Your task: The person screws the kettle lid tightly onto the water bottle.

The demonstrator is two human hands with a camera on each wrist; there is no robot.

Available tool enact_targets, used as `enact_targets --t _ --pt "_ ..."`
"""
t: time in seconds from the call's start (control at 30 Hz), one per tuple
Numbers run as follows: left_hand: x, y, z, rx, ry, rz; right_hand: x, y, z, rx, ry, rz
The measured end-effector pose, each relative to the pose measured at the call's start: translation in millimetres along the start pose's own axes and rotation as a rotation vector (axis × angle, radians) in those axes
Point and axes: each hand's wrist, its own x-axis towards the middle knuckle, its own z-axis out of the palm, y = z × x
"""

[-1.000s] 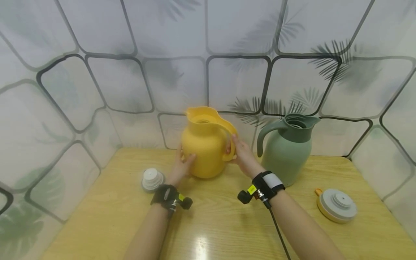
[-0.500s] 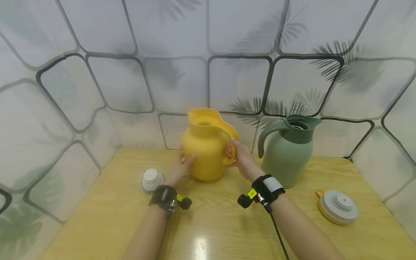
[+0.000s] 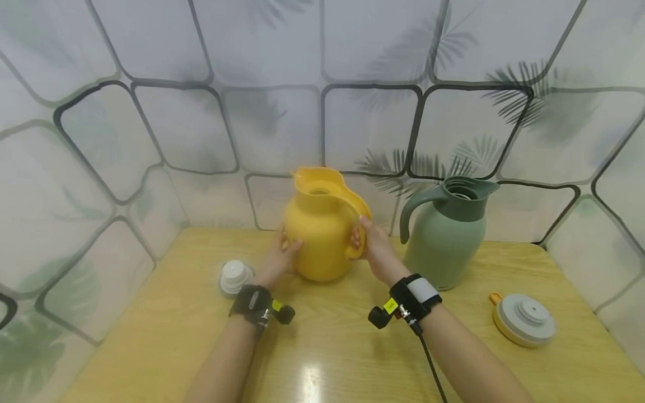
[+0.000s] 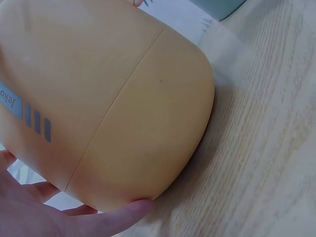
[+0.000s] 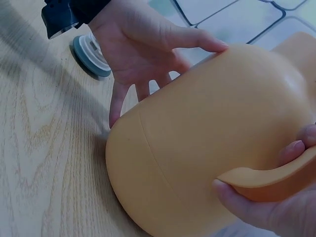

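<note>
A yellow thermos jug [image 3: 322,240] stands mid-table near the back wall, its top uncovered and its spout toward the left. My left hand [image 3: 277,257] holds its left side low down, thumb across the front and fingers spread behind. The right wrist view also shows that left hand [image 5: 143,49] against the jug's wall. With my right hand [image 3: 377,249] I grip the jug's handle [image 5: 266,185], fingers through the loop and thumb at its lower end. A grey label [image 4: 11,101] and grey bars show on the body in the left wrist view.
A green thermos jug [image 3: 445,240], also uncovered, stands to the right with its handle toward my right hand. A grey and yellow lid [image 3: 524,319] lies at the right front. Beside my left wrist lies a white and grey lid [image 3: 235,277]. A patterned cloth encloses the wooden table [image 3: 166,336].
The yellow jug has shifted slightly toward me and to the right. My right hand has moved slightly down along the handle. My left hand stays on the jug's side.
</note>
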Motion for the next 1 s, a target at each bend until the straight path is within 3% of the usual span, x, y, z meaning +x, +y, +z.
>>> enact_targets --t 0.33,0.57,1.0 --pt "-14.5 18.2 3.7 -0.004 -0.091 0.022 -23.9 -15 7 -0.004 0.043 -0.046" --pt "-23.5 16.3 4.0 -0.016 -0.156 0.092 -45.7 -18 12 0.004 0.048 -0.078" --pt "-42.9 21.9 10.4 0.061 -0.245 0.075 -91.0 -22 21 0.000 0.085 -0.142"
